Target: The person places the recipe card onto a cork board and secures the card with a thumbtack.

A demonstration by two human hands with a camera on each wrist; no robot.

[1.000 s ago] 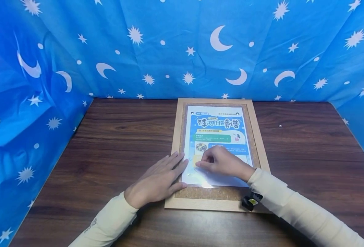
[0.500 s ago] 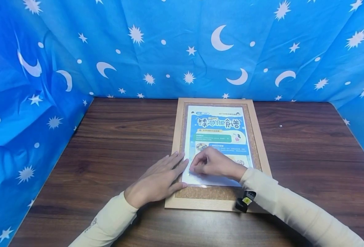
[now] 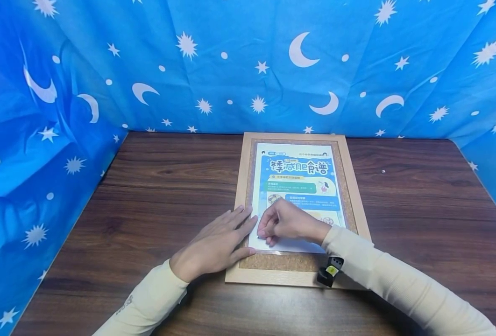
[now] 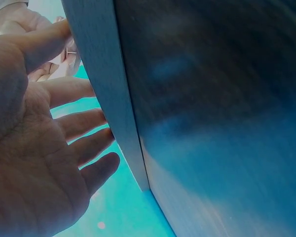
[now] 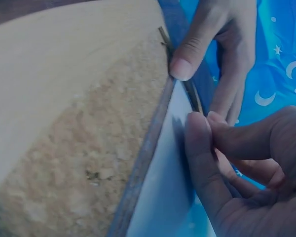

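A framed corkboard (image 3: 287, 262) lies on the table, bearing a glossy printed sheet (image 3: 298, 168) with dark round marks at its two top corners. My left hand (image 3: 212, 245) lies flat with spread fingers over the board's left frame, fingertips at the sheet's edge. Over the sheet's lower left corner is my right hand (image 3: 287, 221), thumb and forefinger pinched together. The right wrist view shows those fingertips (image 5: 197, 126) meeting beside the left thumb (image 5: 183, 69). Between them is a small pin, mostly hidden by the fingers.
A small shiny object (image 3: 383, 171) lies on the dark wooden table (image 3: 168, 186) right of the board. A black wrist camera (image 3: 331, 270) hangs below the right sleeve, above the frame's near edge. Blue star-patterned cloth (image 3: 231, 70) encloses the back and sides.
My right hand has moved left and slightly nearer, from the sheet's lower middle to its lower left corner, where the small pin showed before. The left hand has stayed in place.
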